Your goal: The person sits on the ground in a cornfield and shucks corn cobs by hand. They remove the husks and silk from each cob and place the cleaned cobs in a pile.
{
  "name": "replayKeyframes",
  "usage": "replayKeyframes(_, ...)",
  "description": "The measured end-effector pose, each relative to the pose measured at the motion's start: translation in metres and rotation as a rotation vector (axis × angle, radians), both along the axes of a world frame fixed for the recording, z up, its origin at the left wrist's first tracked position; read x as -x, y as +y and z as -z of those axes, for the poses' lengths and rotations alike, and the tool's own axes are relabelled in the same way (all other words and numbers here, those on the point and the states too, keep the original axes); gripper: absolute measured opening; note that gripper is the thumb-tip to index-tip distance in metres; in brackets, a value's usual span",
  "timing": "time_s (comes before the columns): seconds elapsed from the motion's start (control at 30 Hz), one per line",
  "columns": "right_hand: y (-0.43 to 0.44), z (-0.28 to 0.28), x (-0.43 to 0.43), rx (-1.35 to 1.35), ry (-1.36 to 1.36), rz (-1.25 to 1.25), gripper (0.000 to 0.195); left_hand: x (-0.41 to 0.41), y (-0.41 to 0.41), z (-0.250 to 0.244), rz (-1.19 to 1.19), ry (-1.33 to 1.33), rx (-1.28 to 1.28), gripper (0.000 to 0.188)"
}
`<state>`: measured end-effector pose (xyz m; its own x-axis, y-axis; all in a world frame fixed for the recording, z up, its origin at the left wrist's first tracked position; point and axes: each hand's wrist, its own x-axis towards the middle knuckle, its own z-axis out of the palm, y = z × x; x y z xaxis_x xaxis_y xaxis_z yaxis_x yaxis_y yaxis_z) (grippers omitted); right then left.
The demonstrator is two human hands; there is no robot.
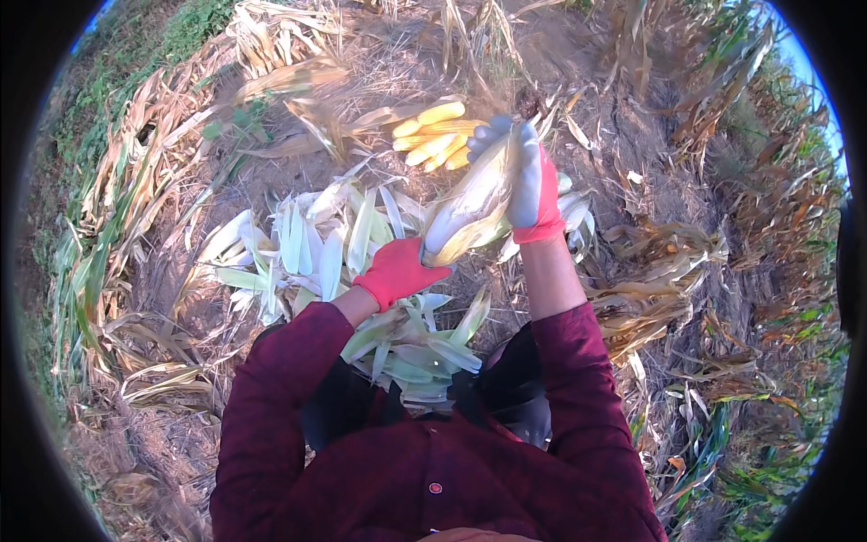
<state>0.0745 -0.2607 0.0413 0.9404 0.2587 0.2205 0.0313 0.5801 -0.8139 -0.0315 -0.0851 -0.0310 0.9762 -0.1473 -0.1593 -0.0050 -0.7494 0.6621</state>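
Note:
Between my two gloved hands is an ear of corn [471, 203] in its pale, dry husk, tilted with one end up and to the right. My left hand [399, 271], in a red work glove, grips the lower end. Around the upper end is my right hand [532, 183], its grey-coated palm and fingers against the husk. Just beyond the ear, several husked yellow corn cobs [437, 139] lie in a small pile on the soil. Part of that pile is hidden behind my right fingers.
Loose pale husks [318, 237] are spread to the left of the ear, and more green-white husks [420, 352] lie between my knees. Dry corn stalks [156, 176] run along the left. Brown leaves [650, 284] cover the ground at right, with standing corn plants [779, 339] past them.

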Motion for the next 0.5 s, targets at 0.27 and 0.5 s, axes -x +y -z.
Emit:
replayKeyframes(0.27, 0.002, 0.008, -0.013, -0.313, 0.091, -0.181, 0.043, 0.007, 0.004, -0.028, 0.02, 0.638, 1.095, 0.053)
replayKeyframes(0.5, 0.006, 0.01, -0.023, -0.502, 0.195, -0.091, 0.051, 0.006, 0.005, -0.047, -0.102, 0.592, 1.136, 0.043)
